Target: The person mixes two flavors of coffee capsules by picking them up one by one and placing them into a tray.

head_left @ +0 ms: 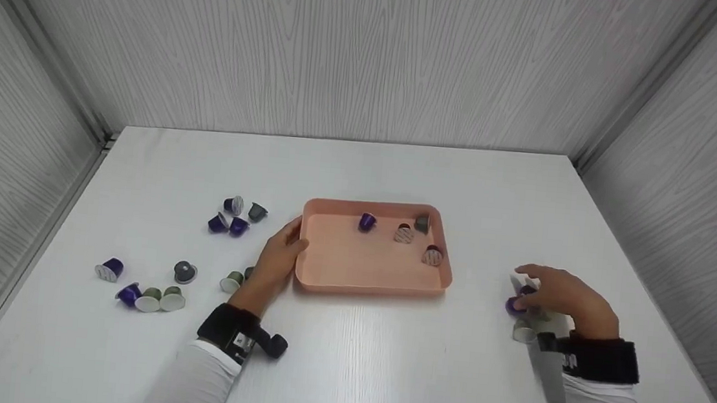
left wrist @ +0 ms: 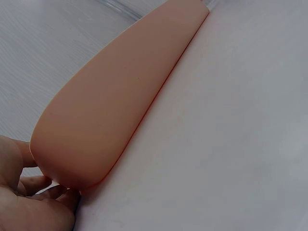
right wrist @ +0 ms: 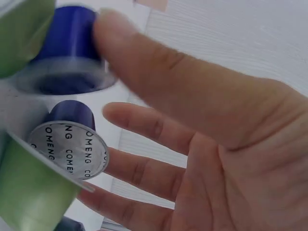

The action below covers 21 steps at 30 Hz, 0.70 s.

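Note:
The left hand (head_left: pixel 278 257) grips the left side of a shallow pink tray (head_left: pixel 343 262), thumb over the rim. Its fingertips meet the tray's corner in the left wrist view. Inside the tray are a purple coffee capsule (head_left: pixel 367 222), a grey one (head_left: pixel 422 223) and two lying with printed lids (head_left: pixel 403 234) showing. At the right, the right hand (head_left: pixel 567 300) reaches over a small group of capsules, its fingers spread. Its thumb touches a purple capsule (right wrist: pixel 72 38); another purple capsule with a lettered lid (right wrist: pixel 70 149) and a green one (right wrist: pixel 33 185) are beside it.
Left of the tray, several purple and grey capsules (head_left: pixel 238 227) lie in a cluster. Nearer the front left are more purple, grey and green capsules (head_left: pixel 173 299). One green capsule (head_left: pixel 232 281) lies beside the left wrist. Grey wood-grain panels (head_left: pixel 358 52) enclose the white table.

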Motion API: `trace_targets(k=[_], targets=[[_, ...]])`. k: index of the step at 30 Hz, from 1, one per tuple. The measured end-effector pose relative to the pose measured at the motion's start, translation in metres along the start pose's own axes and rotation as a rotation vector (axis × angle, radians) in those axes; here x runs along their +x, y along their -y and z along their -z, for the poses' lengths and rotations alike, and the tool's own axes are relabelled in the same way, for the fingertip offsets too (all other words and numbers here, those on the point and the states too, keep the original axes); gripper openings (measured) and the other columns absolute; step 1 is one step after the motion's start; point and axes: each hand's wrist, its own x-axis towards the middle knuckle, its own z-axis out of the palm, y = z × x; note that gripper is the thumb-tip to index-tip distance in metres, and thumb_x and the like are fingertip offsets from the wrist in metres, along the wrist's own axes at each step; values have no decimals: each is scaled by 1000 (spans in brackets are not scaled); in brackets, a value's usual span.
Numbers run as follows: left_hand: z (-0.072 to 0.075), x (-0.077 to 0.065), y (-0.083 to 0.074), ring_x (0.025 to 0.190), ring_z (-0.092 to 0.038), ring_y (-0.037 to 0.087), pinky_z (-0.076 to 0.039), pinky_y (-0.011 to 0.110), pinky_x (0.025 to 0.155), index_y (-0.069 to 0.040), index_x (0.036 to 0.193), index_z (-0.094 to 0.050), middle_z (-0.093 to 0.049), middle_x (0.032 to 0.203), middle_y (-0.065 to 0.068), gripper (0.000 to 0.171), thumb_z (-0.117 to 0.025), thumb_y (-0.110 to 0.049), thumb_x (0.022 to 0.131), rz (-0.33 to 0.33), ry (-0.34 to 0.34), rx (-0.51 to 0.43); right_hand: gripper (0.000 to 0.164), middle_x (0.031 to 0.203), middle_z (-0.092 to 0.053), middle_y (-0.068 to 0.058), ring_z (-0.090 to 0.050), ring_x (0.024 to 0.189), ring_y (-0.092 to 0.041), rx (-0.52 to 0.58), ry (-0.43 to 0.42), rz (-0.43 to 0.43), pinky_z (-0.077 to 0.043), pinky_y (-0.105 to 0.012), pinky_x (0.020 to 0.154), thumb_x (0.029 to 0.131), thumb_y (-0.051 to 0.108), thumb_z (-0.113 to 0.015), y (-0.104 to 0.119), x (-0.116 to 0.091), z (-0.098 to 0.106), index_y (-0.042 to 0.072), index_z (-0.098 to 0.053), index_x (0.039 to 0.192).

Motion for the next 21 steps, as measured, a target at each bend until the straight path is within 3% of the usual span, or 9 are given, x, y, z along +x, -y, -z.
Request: trace_targets(k=[7, 10, 16, 21], targets=[[0, 0, 1, 144, -27, 23, -25, 32, 116, -4, 153, -29, -29, 157, 12, 58, -48, 0, 98, 38, -1, -49, 54, 127, -55, -31, -57, 105, -37, -26, -18, 39, -49, -54, 87, 82, 14, -69, 0, 4, -4, 1, -56, 133], [0, 1, 2, 144, -27, 22, -25, 31, 116, -5, 154, -28, -28, 158, 11, 59, -47, -1, 98, 52, 3, -69, 47, 122, -59, -27, -58, 103, -35, -41, -43, 55, -50, -53, 85, 83, 12, -68, 1, 7, -6, 1, -60, 128], [1, 1, 1, 144, -28, 20, -25, 31, 116, -8, 154, -30, -30, 158, 9, 58, -49, -4, 99, 72, -3, -16, 39, 117, -62, -23, -59, 102, -37, -34, -75, 57, -50, -53, 84, 85, 15, -69, 5, 12, -11, 1, -62, 120], [0, -5, -10, 144, -26, 24, -24, 33, 117, -4, 154, -27, -28, 158, 13, 57, -47, -2, 100, 66, 14, -48, 32, 113, -63, -19, -60, 96, -31, -34, -96, 77, -51, -48, 80, 87, 16, -68, 5, 16, -11, 2, -59, 113]])
